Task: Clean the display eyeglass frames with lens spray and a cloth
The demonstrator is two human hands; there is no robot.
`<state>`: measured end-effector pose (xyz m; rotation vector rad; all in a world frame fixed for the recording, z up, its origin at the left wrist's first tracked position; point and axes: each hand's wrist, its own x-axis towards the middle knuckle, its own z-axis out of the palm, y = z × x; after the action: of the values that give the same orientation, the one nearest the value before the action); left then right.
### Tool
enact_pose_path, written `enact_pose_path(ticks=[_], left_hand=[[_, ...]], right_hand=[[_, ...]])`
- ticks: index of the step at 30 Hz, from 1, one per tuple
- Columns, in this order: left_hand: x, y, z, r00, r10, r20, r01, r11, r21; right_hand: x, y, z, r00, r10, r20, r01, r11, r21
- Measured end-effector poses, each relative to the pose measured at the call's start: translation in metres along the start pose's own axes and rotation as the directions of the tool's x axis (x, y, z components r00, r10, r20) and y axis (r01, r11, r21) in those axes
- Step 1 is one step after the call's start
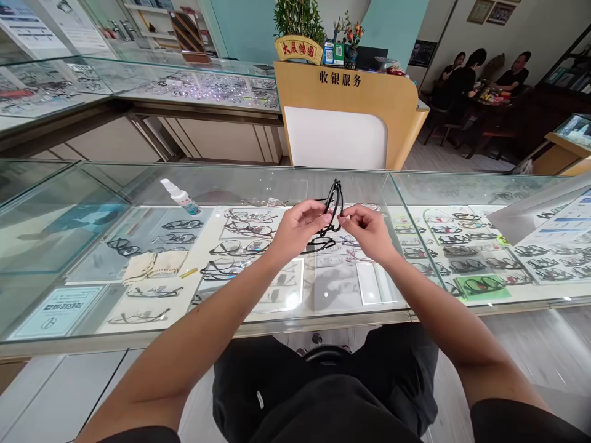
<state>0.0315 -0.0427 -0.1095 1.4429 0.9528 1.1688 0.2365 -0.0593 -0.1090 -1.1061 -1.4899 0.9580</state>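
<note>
Above the glass counter I hold a pair of black-framed eyeglasses [335,200] edge-on, with one end pointing up. My left hand [302,224] pinches the frame from the left, thumb and fingers pressed together. On the other side, my right hand [367,231] grips it between thumb and bent fingers. Just below the hands shows a dark eyeglass frame [319,245]; whether it is on the glass, under it or a reflection, I cannot tell. A white spray bottle [182,197] and a folded beige cloth [154,266] are to the left of my hands.
The glass display counter [323,317] spans the view, with several rows of eyeglasses inside. A yellow strip [189,272] is near the cloth. White printed sheets [554,215] stand at right. Beyond are a wooden cashier desk [335,92] and people seated at a table [492,95].
</note>
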Motion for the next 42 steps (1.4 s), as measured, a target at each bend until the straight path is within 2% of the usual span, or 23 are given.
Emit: enact_pose_path(ticks=[5, 10, 18, 24, 32, 35, 37, 39, 42], left_hand=[[0.001, 0.005, -0.002, 0.999, -0.005, -0.042, 0.007, 0.999, 0.043], [0.003, 0.005, -0.006, 0.996, 0.009, -0.084, -0.002, 0.996, 0.087], [0.011, -0.002, -0.018, 0.998, 0.042, -0.055, -0.032, 0.984, 0.173], [0.016, 0.0, -0.025, 0.998, 0.064, -0.025, -0.058, 0.979, 0.198], [0.012, -0.003, -0.019, 0.995, -0.078, 0.061, 0.072, 0.994, 0.083], [0.01, -0.003, -0.016, 0.991, -0.103, 0.085, 0.1, 0.994, 0.034], [0.009, -0.003, -0.014, 0.989, -0.118, 0.09, 0.116, 0.993, 0.025], [0.008, -0.003, -0.012, 0.988, -0.121, 0.096, 0.118, 0.992, 0.031], [0.007, -0.003, -0.01, 0.988, -0.113, 0.109, 0.111, 0.994, 0.023]], right_hand=[[0.003, 0.001, -0.012, 0.991, -0.03, -0.134, 0.018, 0.995, -0.094], [0.006, 0.004, -0.025, 0.954, -0.156, -0.255, 0.085, 0.959, -0.269], [0.01, 0.01, -0.037, 0.901, -0.356, -0.247, 0.174, 0.82, -0.545], [0.01, 0.009, -0.04, 0.888, -0.396, -0.236, 0.165, 0.75, -0.64], [0.009, 0.01, -0.036, 0.869, -0.435, -0.234, 0.175, 0.714, -0.677], [0.007, 0.012, -0.033, 0.845, -0.473, -0.249, 0.181, 0.691, -0.7], [0.004, 0.012, -0.029, 0.827, -0.524, -0.203, 0.225, 0.639, -0.736], [0.0, 0.01, -0.023, 0.823, -0.563, -0.071, 0.325, 0.57, -0.755], [-0.004, 0.007, -0.016, 0.826, -0.55, 0.126, 0.448, 0.504, -0.738]])
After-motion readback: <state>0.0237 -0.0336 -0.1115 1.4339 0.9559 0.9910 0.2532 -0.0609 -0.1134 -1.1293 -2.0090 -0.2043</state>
